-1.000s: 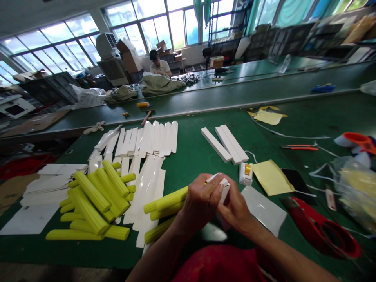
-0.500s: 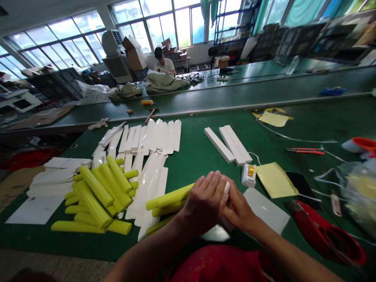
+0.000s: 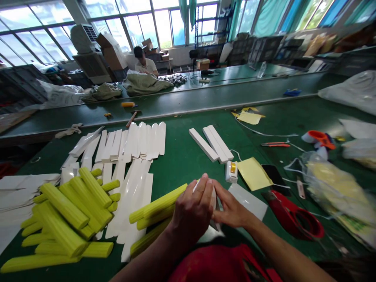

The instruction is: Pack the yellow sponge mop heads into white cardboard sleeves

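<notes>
My left hand (image 3: 192, 211) and my right hand (image 3: 232, 209) meet low in the middle of the view, both closed round a small white box (image 3: 212, 203) that is mostly hidden between them. A yellow-green ribbed sponge stick (image 3: 158, 203) runs out leftward from under my left hand, with two more beneath it. A pile of the same sponge sticks (image 3: 67, 211) lies at the left on flat white box blanks (image 3: 132, 192).
Three long white closed boxes (image 3: 211, 144) lie ahead, with a small white tape dispenser (image 3: 231, 172), yellow backing paper (image 3: 254, 174) and a phone (image 3: 274, 174) beside them. A red tape gun (image 3: 293, 217) lies at the right. Another person (image 3: 143, 62) sits at a far table.
My hands have closed tighter over the white box, hiding more of it. The head view has swung a little to the right, bringing more of the right side into sight.
</notes>
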Available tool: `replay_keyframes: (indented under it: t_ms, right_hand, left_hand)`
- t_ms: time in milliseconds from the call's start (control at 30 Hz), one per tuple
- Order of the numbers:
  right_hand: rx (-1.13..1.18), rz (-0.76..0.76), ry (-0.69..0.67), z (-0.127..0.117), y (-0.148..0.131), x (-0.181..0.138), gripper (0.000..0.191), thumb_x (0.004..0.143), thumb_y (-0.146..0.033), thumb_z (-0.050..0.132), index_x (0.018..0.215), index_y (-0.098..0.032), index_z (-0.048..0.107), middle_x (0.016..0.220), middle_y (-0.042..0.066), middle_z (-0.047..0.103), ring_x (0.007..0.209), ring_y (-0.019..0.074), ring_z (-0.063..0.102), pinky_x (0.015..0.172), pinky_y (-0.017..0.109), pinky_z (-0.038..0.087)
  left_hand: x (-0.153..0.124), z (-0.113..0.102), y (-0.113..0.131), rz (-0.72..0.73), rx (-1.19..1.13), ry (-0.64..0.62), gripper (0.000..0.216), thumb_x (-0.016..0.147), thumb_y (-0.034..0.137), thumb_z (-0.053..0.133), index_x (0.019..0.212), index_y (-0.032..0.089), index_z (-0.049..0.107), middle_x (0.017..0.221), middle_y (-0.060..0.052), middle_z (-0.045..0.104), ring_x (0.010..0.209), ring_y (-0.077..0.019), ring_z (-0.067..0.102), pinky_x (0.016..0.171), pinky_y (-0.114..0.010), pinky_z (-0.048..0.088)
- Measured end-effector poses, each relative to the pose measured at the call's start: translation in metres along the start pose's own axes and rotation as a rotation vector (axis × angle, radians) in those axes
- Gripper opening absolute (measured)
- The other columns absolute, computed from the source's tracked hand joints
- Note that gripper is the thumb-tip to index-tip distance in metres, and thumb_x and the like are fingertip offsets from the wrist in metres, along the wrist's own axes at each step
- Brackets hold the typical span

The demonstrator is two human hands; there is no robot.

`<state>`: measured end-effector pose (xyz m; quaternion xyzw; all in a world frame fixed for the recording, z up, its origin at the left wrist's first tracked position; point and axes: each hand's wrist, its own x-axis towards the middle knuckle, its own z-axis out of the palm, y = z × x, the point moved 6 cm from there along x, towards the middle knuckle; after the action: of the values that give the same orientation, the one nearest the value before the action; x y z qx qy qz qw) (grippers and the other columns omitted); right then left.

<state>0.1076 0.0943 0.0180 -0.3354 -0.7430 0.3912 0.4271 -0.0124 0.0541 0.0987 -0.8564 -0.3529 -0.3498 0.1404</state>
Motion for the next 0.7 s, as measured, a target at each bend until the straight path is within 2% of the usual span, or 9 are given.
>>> replay_keyframes:
  t_ms: [33,67,100,167,233,333,467,567,700]
  right_hand:
    - [0.032,0.13,0.059,-0.009,0.023,-0.002,0.073,0.074,-0.059,0.07,0.131,-0.02,0.05,0.126,0.012,0.062,0.115,0.0297,0.06,0.099,0.041,0.05]
    - [0.04,0.285,0.192,-0.023,0.05,-0.007,0.079,0.067,-0.067,0.069,0.127,-0.019,0.053,0.124,0.013,0.063,0.112,0.0313,0.061,0.097,0.042,0.05]
    - [-0.006,0.481,0.429,-0.042,0.079,-0.016,0.08,0.063,-0.073,0.066,0.121,-0.019,0.056,0.12,0.013,0.064,0.107,0.0315,0.062,0.095,0.043,0.051]
    - [-0.13,0.697,0.729,-0.071,0.123,-0.033,0.084,0.064,-0.07,0.065,0.123,-0.013,0.05,0.124,0.022,0.058,0.114,0.0379,0.055,0.098,0.052,0.044]
    - [-0.22,0.821,0.876,-0.09,0.155,-0.043,0.081,0.062,-0.059,0.072,0.121,-0.01,0.048,0.127,0.027,0.052,0.122,0.0431,0.045,0.101,0.057,0.037]
    - [-0.248,0.93,0.928,-0.103,0.185,-0.049,0.058,0.063,-0.041,0.08,0.109,-0.013,0.056,0.119,0.021,0.057,0.117,0.039,0.048,0.099,0.054,0.039]
    - [-0.153,1.02,0.937,-0.102,0.202,-0.051,0.026,0.085,-0.032,0.072,0.102,-0.015,0.062,0.108,0.007,0.062,0.1,0.0234,0.059,0.089,0.043,0.05]
    - [0.007,1.103,0.962,-0.097,0.211,-0.047,0.023,0.094,-0.033,0.065,0.108,-0.015,0.063,0.107,0.005,0.064,0.089,0.0182,0.064,0.077,0.036,0.056]
    - [0.281,1.158,0.992,-0.098,0.219,-0.037,0.025,0.097,-0.033,0.062,0.114,-0.014,0.062,0.105,0.005,0.066,0.083,0.0163,0.066,0.071,0.033,0.059]
  left_hand:
    - [-0.001,-0.001,0.0,-0.008,-0.021,0.012,0.039,0.094,0.013,0.047,0.131,0.003,0.055,0.133,-0.023,0.062,0.121,-0.0281,0.062,0.096,-0.041,0.058]
    - [-0.003,-0.001,0.0,-0.015,-0.043,0.02,0.039,0.094,0.012,0.048,0.131,0.004,0.055,0.134,-0.022,0.061,0.123,-0.0272,0.061,0.098,-0.04,0.057]
    - [-0.005,-0.001,0.001,-0.024,-0.062,0.025,0.039,0.093,0.011,0.048,0.132,0.004,0.054,0.135,-0.022,0.061,0.125,-0.0264,0.059,0.1,-0.04,0.055]
    - [-0.008,0.0,0.002,-0.044,-0.089,0.017,0.041,0.093,0.009,0.048,0.133,0.006,0.054,0.138,-0.021,0.059,0.128,-0.0256,0.057,0.103,-0.039,0.053]
    - [-0.01,0.0,0.005,-0.061,-0.107,0.017,0.041,0.093,0.008,0.048,0.134,0.006,0.054,0.139,-0.019,0.058,0.128,-0.0255,0.057,0.105,-0.039,0.052]
    - [-0.01,-0.001,0.01,-0.057,-0.133,0.034,0.042,0.093,0.008,0.048,0.134,0.005,0.054,0.139,-0.018,0.059,0.127,-0.0248,0.058,0.105,-0.037,0.051]
    - [-0.009,0.0,0.011,-0.054,-0.158,0.04,0.042,0.094,0.008,0.047,0.135,0.005,0.053,0.14,-0.018,0.058,0.128,-0.0239,0.056,0.105,-0.036,0.051]
    - [-0.011,0.003,0.007,-0.066,-0.171,0.03,0.044,0.094,0.008,0.047,0.138,0.006,0.051,0.142,-0.019,0.056,0.132,-0.0239,0.053,0.107,-0.038,0.049]
    - [-0.014,0.005,0.001,-0.079,-0.205,0.053,0.047,0.093,0.006,0.047,0.14,0.008,0.048,0.143,-0.021,0.055,0.133,-0.0245,0.053,0.106,-0.041,0.05]
